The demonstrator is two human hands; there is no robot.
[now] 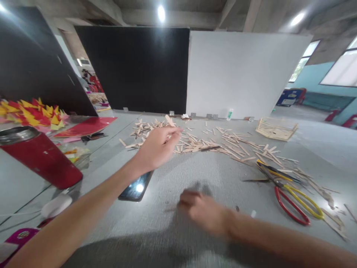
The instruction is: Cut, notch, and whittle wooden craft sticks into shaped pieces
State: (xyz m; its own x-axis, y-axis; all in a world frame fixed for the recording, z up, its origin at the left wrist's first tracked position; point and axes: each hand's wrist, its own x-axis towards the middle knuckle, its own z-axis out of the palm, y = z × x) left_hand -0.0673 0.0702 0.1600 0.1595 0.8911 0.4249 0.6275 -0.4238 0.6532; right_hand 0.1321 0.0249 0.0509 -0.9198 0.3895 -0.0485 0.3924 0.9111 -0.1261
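My left hand [158,147] hovers at the near edge of a loose pile of wooden craft sticks [195,143]. Its fingers are bent together, and one pale craft stick [169,120] pokes up from behind them, seemingly in their grip. Lower down, close to the grey tabletop [178,238], my right hand [200,208] is smeared by motion. The fingers look curled, but whether they hold anything is not visible. A faint, thin streak lies just left of them. Partly under my left wrist is a dark phone [136,188].
Right of my hands lie red-and-yellow-handled cutters [292,201] among scraps. Behind them stands a small stick-built frame [276,129]. A red tumbler [41,156], a white mouse-like object [56,204] and red-yellow paper pieces [33,113] are at left. Black and white panels [134,70] edge the back.
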